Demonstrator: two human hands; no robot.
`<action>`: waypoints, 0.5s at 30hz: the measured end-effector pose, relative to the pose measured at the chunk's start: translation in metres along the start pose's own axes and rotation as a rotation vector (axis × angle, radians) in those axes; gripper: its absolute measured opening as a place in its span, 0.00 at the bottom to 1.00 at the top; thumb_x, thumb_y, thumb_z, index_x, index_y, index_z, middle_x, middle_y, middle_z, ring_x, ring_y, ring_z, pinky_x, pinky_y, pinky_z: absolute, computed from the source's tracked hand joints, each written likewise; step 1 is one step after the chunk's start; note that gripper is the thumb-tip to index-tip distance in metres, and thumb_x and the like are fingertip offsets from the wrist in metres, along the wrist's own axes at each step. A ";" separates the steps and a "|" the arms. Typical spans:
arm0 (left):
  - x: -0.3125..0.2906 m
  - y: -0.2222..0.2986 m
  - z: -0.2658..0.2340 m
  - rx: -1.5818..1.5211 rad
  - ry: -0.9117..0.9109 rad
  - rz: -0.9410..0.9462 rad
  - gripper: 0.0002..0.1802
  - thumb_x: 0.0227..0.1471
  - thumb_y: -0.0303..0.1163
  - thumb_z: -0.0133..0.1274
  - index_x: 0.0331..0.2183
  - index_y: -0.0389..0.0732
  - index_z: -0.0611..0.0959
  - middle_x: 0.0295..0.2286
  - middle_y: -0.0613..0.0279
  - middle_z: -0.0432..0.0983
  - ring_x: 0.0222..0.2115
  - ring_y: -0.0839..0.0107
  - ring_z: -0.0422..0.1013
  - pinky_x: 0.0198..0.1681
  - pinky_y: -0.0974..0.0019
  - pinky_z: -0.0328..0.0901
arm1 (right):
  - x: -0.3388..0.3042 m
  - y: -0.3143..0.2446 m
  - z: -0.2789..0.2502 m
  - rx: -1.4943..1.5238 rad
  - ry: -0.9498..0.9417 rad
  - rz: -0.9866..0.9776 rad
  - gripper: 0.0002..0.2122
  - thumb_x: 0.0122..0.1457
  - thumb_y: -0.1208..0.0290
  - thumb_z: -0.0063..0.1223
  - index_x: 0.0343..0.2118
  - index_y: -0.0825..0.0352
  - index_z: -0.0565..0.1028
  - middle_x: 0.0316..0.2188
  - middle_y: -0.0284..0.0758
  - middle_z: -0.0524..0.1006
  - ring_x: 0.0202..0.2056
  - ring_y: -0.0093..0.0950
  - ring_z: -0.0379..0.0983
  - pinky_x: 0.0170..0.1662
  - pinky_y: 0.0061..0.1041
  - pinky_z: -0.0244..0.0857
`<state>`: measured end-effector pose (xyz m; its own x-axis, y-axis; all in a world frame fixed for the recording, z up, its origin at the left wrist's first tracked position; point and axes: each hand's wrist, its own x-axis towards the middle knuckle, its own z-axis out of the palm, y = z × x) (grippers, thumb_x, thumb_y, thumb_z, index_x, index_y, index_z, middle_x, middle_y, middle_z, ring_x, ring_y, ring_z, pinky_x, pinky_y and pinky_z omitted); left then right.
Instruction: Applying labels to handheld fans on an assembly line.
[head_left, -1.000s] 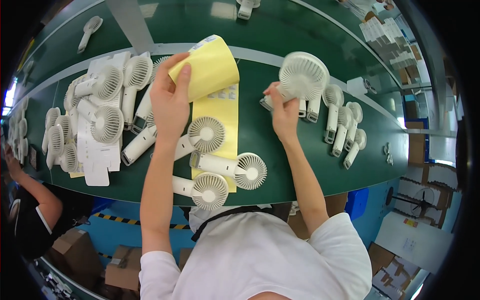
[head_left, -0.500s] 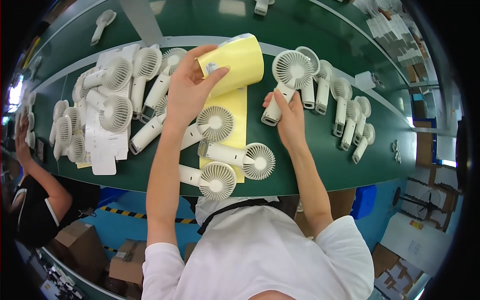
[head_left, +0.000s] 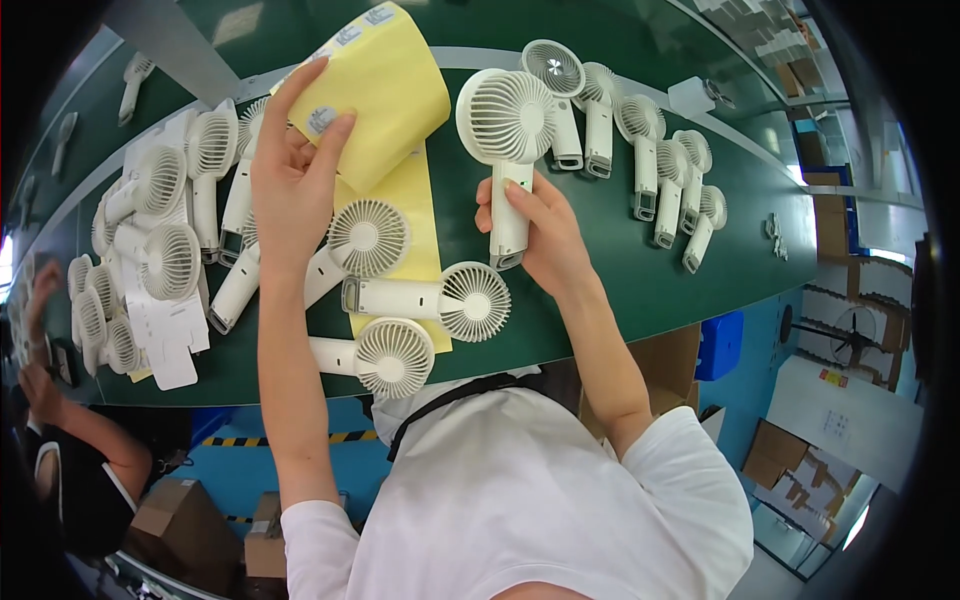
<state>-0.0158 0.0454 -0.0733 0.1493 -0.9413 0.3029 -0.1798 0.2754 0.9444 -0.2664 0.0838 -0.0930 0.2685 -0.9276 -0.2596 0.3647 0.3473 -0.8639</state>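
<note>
My left hand [head_left: 292, 195] pinches a curled yellow label sheet [head_left: 392, 98] between thumb and fingers. A round grey-and-white sticker [head_left: 321, 119] shows right by the thumb, and small printed labels line the sheet's far edge. The lower part of the sheet lies flat on the table, partly under white handheld fans. My right hand [head_left: 548, 232] is closed around the handle of a white handheld fan [head_left: 507, 122], lifted with its round grille pointing away from me. Between my forearms lie three more fans, among them one lying sideways [head_left: 395, 298].
At left, several fans are heaped on flattened white cartons [head_left: 170, 335]. Several more fans [head_left: 645, 150] stand in a row on the green table [head_left: 600, 250] at right. A small white cable [head_left: 774, 235] lies near the right edge. A co-worker's arm [head_left: 95, 435] is at far left.
The yellow sheet, still in my left hand, has been raised and opened out, showing more labels. The fan in my right hand has turned more upright and come closer. The whole view has shifted.
</note>
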 end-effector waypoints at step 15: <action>-0.002 -0.001 0.001 0.086 -0.060 0.017 0.21 0.59 0.28 0.57 0.54 0.41 0.77 0.29 0.66 0.80 0.23 0.87 0.70 0.25 0.81 0.60 | -0.004 0.006 0.001 -0.030 0.055 0.014 0.11 0.67 0.67 0.51 0.46 0.69 0.71 0.37 0.34 0.76 0.35 0.23 0.73 0.41 0.25 0.68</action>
<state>-0.0167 0.0466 -0.0745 0.0873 -0.9475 0.3076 -0.2650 0.2756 0.9240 -0.2639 0.0895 -0.0970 0.2233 -0.9292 -0.2945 0.3342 0.3568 -0.8724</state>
